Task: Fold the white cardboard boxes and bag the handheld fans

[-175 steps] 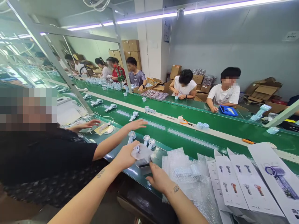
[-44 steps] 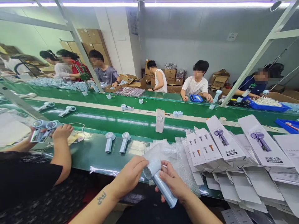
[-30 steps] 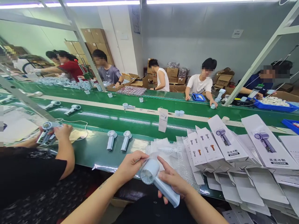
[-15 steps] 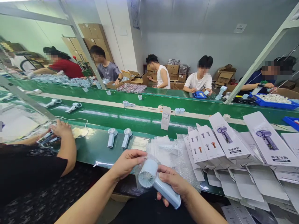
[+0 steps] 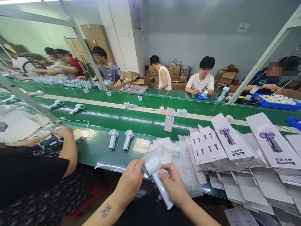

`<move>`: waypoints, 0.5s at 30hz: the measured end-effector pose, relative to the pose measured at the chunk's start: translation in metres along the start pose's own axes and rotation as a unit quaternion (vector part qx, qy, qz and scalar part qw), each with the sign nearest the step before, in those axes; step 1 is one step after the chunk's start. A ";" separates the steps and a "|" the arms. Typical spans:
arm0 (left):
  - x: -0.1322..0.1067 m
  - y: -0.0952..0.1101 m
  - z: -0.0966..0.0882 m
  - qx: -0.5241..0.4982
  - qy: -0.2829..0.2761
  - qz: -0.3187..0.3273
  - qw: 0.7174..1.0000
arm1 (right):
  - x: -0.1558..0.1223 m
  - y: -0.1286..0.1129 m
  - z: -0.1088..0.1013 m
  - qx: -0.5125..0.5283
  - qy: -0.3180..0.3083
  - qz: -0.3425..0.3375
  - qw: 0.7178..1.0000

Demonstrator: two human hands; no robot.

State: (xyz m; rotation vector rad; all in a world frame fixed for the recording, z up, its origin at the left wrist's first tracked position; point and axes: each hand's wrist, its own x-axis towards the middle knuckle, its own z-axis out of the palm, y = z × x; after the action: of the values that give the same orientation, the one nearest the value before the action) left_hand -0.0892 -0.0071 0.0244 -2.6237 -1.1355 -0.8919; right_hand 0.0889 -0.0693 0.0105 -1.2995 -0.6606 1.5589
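Note:
A light blue handheld fan [image 5: 162, 190] is held in front of my body, its round head up and its handle slanting down to the right. Clear plastic bag film [image 5: 152, 154] wraps the head. My left hand [image 5: 130, 180] is closed at the left side of the head, pinching the film there; its fingertips are partly hidden. My right hand [image 5: 173, 185] is wrapped round the upper handle, thumb on the near side. Beyond the hands lie clear bubble-wrap bags [image 5: 189, 171] on the bench edge.
Two light blue fans [image 5: 128, 139] lie on the green bench [image 5: 91, 149]. White printed boxes [image 5: 231, 147] are piled at right. A co-worker's arm [image 5: 68, 147] works at left beside a white cable [image 5: 88, 127]. A conveyor with parts runs across, with several people behind it.
The fan has turned so its grille no longer faces me. My left hand has moved from the top of the film down to the head's left side, its wrist rolled over.

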 end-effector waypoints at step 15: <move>-0.009 0.012 0.027 -0.028 -0.291 -0.176 0.940 | 0.014 0.013 0.006 0.118 0.073 0.034 0.990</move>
State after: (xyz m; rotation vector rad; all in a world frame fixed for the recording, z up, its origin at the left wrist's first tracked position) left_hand -0.0728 -0.0114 -0.0019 -2.8682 -1.7761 -0.1641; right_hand 0.0792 -0.0607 -0.0048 -1.2538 -0.3309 1.5285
